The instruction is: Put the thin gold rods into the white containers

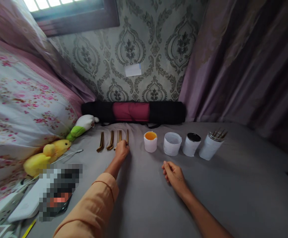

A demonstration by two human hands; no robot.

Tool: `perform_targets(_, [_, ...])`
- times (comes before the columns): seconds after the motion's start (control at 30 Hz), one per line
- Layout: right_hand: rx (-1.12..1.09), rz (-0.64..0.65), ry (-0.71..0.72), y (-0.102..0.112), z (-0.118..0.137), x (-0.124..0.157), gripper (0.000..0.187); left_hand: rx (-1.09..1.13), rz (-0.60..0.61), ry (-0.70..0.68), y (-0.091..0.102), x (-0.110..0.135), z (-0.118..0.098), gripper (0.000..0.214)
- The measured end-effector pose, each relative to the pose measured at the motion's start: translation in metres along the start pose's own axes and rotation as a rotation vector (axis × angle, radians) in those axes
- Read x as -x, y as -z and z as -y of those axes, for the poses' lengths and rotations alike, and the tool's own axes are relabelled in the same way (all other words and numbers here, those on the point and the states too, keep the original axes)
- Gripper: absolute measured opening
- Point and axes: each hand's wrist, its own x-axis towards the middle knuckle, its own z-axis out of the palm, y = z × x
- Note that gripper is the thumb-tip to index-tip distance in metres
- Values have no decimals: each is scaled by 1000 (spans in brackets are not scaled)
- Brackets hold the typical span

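Here, left fingers (122,144) (at rods (127,134))

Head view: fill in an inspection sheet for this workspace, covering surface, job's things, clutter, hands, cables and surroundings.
Surface: grey cloth, lightly wrinkled.
Job's things: slender gold-coloured rods, some bent, in separate groups; four round-mouthed, white-wrapped containers in a row, the rightmost holding thin brownish sticks.
Clutter: yellow plush toy, green-and-white plush toy; one item pixelated.
Hands: left hand at the rods, grip unclear; right hand curled, apart from the containers.
Cables: white cable, its end on the cloth.
Surroundings: patterned grey wallpaper, mauve curtain, black-and-maroon fabric roll.
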Motion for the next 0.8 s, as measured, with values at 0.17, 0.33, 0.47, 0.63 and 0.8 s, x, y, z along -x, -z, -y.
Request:
perform_targets(0.17, [7, 5, 9, 0, 0, 1, 40, 13, 2, 8, 0, 0, 0, 24])
perform_targets(0.33, [11, 2, 1, 0, 3, 1, 41, 29, 3, 18, 1, -1, -1, 22])
perform_targets(0.47, [6, 3, -3, 0, 4, 1, 41, 45, 4, 39, 2, -1, -1, 22])
perform_targets(0.63, [2, 10, -3, 0, 3, 1, 41, 82, 1, 50, 3, -2, -2, 21])
perform_targets(0.8, [-1, 9, -6, 0, 1, 1, 41, 154, -15, 73, 6, -4, -3, 21])
